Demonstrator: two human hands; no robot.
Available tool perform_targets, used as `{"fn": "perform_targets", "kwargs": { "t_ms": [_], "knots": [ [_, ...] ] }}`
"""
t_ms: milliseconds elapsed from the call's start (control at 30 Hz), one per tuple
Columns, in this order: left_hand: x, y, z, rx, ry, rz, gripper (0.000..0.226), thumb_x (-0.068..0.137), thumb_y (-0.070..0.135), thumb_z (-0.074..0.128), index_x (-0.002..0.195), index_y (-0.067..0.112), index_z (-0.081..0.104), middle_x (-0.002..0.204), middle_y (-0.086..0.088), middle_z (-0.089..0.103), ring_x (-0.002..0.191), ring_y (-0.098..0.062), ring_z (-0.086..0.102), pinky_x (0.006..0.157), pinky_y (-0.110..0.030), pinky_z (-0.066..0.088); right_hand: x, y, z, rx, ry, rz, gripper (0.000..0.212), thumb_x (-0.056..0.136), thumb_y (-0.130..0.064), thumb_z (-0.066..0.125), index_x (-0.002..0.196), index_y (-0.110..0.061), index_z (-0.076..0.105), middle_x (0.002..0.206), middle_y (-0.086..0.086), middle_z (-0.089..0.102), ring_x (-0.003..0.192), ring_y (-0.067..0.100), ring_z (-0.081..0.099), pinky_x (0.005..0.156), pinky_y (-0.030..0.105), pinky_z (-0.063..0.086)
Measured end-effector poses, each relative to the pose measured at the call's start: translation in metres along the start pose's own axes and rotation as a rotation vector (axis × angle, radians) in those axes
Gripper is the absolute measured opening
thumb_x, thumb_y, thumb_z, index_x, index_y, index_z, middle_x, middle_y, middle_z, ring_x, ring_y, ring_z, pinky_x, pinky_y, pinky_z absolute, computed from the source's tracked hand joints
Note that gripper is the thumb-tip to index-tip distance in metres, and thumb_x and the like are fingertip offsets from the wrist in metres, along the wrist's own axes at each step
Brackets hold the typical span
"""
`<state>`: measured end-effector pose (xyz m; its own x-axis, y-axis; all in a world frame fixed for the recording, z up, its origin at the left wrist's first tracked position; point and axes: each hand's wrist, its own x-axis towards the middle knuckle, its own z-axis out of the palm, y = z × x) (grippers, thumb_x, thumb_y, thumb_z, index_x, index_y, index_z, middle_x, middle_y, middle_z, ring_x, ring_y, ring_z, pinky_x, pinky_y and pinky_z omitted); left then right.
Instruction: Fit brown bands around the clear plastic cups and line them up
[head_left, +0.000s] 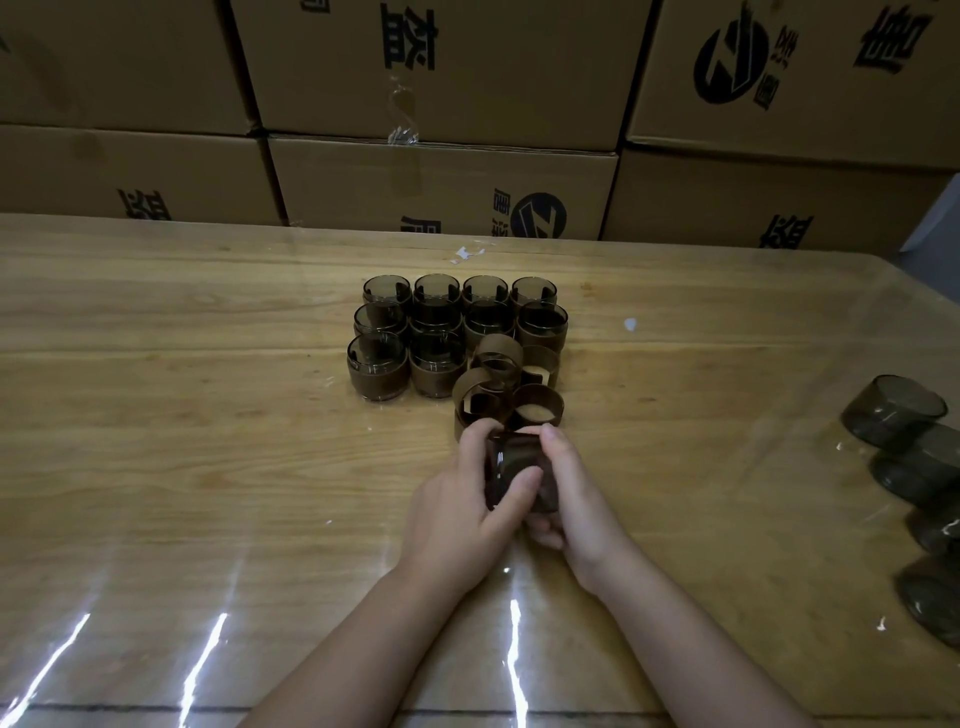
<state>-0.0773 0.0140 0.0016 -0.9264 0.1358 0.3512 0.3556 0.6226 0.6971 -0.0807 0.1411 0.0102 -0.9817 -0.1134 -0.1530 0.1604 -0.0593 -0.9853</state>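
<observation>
Left hand (462, 499), just below the middle of the frame, curls around the near side of a smoky clear plastic cup (517, 462), with the thumb lying across its wall and the fingertips on its far rim. To the right, the right hand (576, 493) grips the cup's other side, fingers wrapped beneath it. The cup lies tipped on its side between both palms, just above the wooden table (208, 389). Whether a brown band is already on it cannot be told; the fingers cover much of it.

Above the hands, slightly left of centre, banded cups (379, 364) stand upright in tight rows, touching one another. Just right of them, and nearly touching the fingertips, sits a loose heap of brown bands (498, 353), open curled strips. At the far right edge, bare cups (893, 410) lie on their sides in a line. Cardboard boxes (441, 182) fill the top of the frame.

The cup is probably light, smooth and slippery, with thin walls that could flex if squeezed. It is best held by rim and base, leaving the waist free. The bands look soft and springy, and are best pinched at their edges.
</observation>
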Motion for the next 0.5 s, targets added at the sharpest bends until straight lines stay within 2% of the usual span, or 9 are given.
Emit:
{"fn": "perform_targets", "kwargs": {
  "t_ms": [133, 233, 333, 400, 433, 500],
  "knots": [
    [0.001, -0.0018, -0.0008, -0.078, -0.043, -0.018, 0.065, 0.077, 0.073, 0.022, 0.124, 0.031, 0.038, 0.078, 0.019, 0.059, 0.073, 0.001, 0.059, 0.058, -0.014, 0.036, -0.0018, 0.0006, 0.0013, -0.14, 0.014, -0.129, 0.032, 0.072, -0.069, 0.041, 0.09, -0.047, 0.055, 0.072, -0.022, 0.064, 0.063, -0.007, 0.058, 0.049, 0.012, 0.041],
    [0.0017, -0.004, -0.0005, -0.157, -0.057, -0.041, 0.042, 0.079, 0.073, 0.023, 0.11, 0.047, 0.034, 0.079, 0.02, 0.063, 0.08, 0.003, 0.06, 0.059, -0.014, 0.039, -0.0032, 0.0029, 0.003, -0.233, 0.053, -0.303, 0.031, 0.076, -0.063, 0.042, 0.098, -0.045, 0.053, 0.083, -0.024, 0.065, 0.077, -0.004, 0.062, 0.061, 0.013, 0.045],
    [0.0028, -0.0047, -0.0018, -0.261, -0.059, -0.056, 0.034, 0.08, 0.071, 0.024, 0.105, 0.052, 0.036, 0.093, 0.026, 0.062, 0.083, 0.003, 0.061, 0.067, -0.021, 0.045, -0.0036, 0.0057, 0.0021, -0.34, 0.087, -0.435, 0.033, 0.082, -0.056, 0.044, 0.11, -0.04, 0.05, 0.103, -0.018, 0.061, 0.095, 0.005, 0.062, 0.078, 0.024, 0.051],
    [0.0041, -0.0057, -0.0021, -0.357, -0.065, -0.068, 0.04, 0.081, 0.071, 0.025, 0.107, 0.046, 0.041, 0.098, 0.026, 0.061, 0.083, 0.0, 0.062, 0.071, -0.026, 0.047, -0.0051, 0.0053, 0.0017, -0.419, 0.087, -0.501, 0.033, 0.084, -0.055, 0.045, 0.116, -0.043, 0.047, 0.116, -0.012, 0.056, 0.102, 0.005, 0.059, 0.082, 0.021, 0.049],
    [0.005, -0.0068, -0.0023, -0.407, -0.073, -0.077, 0.043, 0.08, 0.071, 0.026, 0.108, 0.044, 0.043, 0.096, 0.023, 0.063, 0.08, 0.0, 0.063, 0.068, -0.028, 0.047, -0.0057, 0.0048, 0.0013, -0.453, 0.079, -0.541, 0.034, 0.086, -0.054, 0.045, 0.119, -0.045, 0.045, 0.121, -0.012, 0.053, 0.104, 0.002, 0.057, 0.083, 0.016, 0.046],
    [0.0067, -0.0076, -0.0031, -0.533, -0.104, -0.103, 0.041, 0.079, 0.072, 0.029, 0.105, 0.047, 0.047, 0.085, 0.017, 0.065, 0.063, 0.0, 0.06, 0.053, -0.022, 0.044, -0.0069, 0.0046, -0.0002, -0.529, 0.059, -0.647, 0.036, 0.09, -0.049, 0.046, 0.125, -0.044, 0.042, 0.126, -0.014, 0.045, 0.108, -0.005, 0.052, 0.083, 0.008, 0.043]
  ]
}}
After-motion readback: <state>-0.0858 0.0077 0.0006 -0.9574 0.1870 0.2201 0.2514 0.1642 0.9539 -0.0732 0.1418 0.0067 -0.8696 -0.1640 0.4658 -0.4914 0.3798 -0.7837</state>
